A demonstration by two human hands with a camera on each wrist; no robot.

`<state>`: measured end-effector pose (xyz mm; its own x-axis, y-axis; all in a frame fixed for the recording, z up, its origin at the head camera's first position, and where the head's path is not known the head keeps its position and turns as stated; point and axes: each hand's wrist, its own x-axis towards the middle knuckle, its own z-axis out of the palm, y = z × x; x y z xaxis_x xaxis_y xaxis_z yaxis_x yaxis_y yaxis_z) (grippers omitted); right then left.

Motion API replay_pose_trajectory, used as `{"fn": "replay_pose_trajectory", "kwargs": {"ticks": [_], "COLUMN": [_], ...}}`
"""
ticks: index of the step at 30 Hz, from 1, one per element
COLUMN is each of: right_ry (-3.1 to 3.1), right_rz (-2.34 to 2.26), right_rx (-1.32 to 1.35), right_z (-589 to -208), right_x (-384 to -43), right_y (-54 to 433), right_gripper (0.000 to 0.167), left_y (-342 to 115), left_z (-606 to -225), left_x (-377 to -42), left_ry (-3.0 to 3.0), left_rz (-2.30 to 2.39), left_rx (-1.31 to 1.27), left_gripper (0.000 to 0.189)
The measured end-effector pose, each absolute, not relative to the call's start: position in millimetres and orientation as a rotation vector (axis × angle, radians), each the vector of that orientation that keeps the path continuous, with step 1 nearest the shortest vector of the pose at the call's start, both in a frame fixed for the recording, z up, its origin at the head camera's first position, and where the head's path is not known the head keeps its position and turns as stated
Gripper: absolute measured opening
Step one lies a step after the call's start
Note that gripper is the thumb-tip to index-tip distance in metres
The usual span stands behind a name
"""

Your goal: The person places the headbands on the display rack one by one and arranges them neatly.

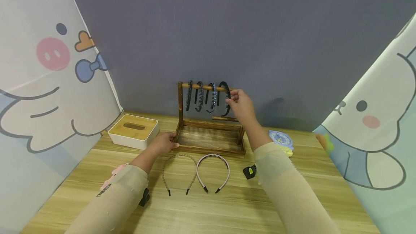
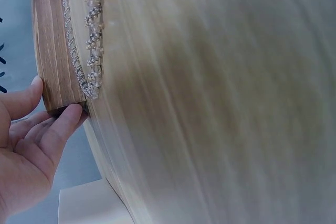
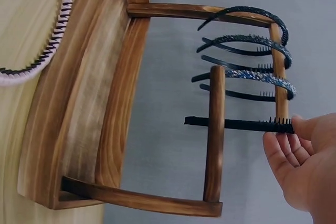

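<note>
A wooden display rack (image 1: 208, 150) stands at the back of the table, with a tray base and a raised rail. My left hand (image 1: 164, 143) holds the left end of the base, thumb (image 2: 32, 95) on one side and fingers on another. Up at the rail's right end, my right hand (image 1: 241, 105) pinches a black toothed headband (image 3: 236, 124), which hangs over the rail. Left of it on the rail are a blue glittery headband (image 1: 213, 98), a dark sparkly headband (image 1: 200, 96) and a black headband (image 1: 189, 96).
In front of the rack lie a beaded headband (image 1: 179, 155) and a pale pink headband (image 1: 212, 155). A white box with a wooden slotted lid (image 1: 130, 131) stands left. At right is a pale blue round-faced object (image 1: 280, 138), partly behind the sleeve. A grey wall (image 1: 243, 28) rises behind.
</note>
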<state>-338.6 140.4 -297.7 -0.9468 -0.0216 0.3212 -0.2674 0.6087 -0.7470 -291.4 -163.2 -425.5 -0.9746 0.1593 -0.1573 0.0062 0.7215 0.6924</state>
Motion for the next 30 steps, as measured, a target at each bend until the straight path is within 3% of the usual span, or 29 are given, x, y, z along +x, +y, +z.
{"fn": "replay_pose_trajectory", "kwargs": {"ticks": [18,30], "right_ry": [-2.575,-2.504], "right_rz": [1.178,1.317], "right_rx": [0.191,0.262], "right_z": [-305.7,-300.7], "right_x": [-340.4,-332.9], "right_y": [131.7,152.0], "right_gripper": [0.037,0.054], "left_y": [-163.5,-163.7], "left_z": [-426.2,-426.0], "left_x": [-293.1,-293.5], "left_ry": [2.779,2.764], "left_rz": [1.028,1.037], "left_rx": [0.145,0.135], "left_gripper": [0.061,0.060]}}
